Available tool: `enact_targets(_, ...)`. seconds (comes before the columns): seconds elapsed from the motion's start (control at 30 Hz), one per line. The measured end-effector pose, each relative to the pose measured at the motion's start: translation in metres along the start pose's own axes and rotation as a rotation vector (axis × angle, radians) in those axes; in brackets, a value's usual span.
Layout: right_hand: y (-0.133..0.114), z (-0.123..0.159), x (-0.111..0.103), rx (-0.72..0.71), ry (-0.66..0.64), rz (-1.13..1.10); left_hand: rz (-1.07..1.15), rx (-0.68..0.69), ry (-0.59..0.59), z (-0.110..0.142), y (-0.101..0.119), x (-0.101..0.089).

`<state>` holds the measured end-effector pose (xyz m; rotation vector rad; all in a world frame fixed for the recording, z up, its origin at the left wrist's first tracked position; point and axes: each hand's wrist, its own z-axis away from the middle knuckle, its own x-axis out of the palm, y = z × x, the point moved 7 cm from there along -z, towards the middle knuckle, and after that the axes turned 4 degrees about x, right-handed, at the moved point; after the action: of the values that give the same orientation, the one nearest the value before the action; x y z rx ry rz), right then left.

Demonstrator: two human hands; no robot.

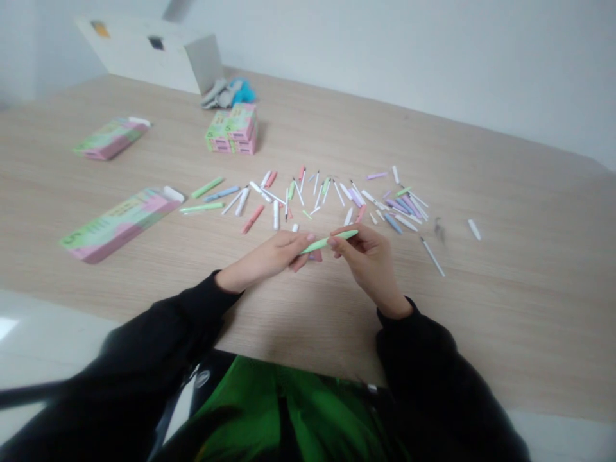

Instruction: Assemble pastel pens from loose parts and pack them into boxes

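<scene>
A light green pen (320, 244) is held between my two hands above the table, tilted slightly up to the right. My left hand (278, 252) grips its left end with thumb and fingers. My right hand (368, 260) pinches it nearer its right end, which points past the fingertips. Just beyond my hands lie scattered pen parts: white refills (432, 256), coloured barrels such as a red one (253, 219), and caps such as a white one (474, 229). To the left, two whole green pens (208, 187) and a blue pen (221, 194) lie near a box.
A long pink and green box (122, 224) lies at left with its end flap open, and a similar box (113, 138) sits behind it. Small boxes (232, 129) are stacked farther back. Beyond them are grey and blue cloth (230, 93) and a white carton (158, 58).
</scene>
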<state>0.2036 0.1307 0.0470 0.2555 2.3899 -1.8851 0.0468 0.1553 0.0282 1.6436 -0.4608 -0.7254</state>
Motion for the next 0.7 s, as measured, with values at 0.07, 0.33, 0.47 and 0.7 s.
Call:
enact_targets(0.07, 0.0, 0.001, 0.0, 0.002, 0.008, -0.002, -0.042, 0.044, 0.037, -0.001, 0.004, -0.002)
enact_targets(0.33, -0.007, 0.001, -0.002, -0.005, 0.075, -0.075, -0.159, 0.18, 0.211, 0.003, 0.018, -0.009)
enact_targets(0.47, -0.013, 0.001, -0.001, -0.001, 0.062, -0.098, 0.06, 0.105, -0.031, 0.001, 0.009, 0.006)
enact_targets(0.7, -0.013, 0.003, -0.003, 0.004, 0.12, -0.171, -0.145, 0.203, 0.128, 0.002, 0.014, -0.002)
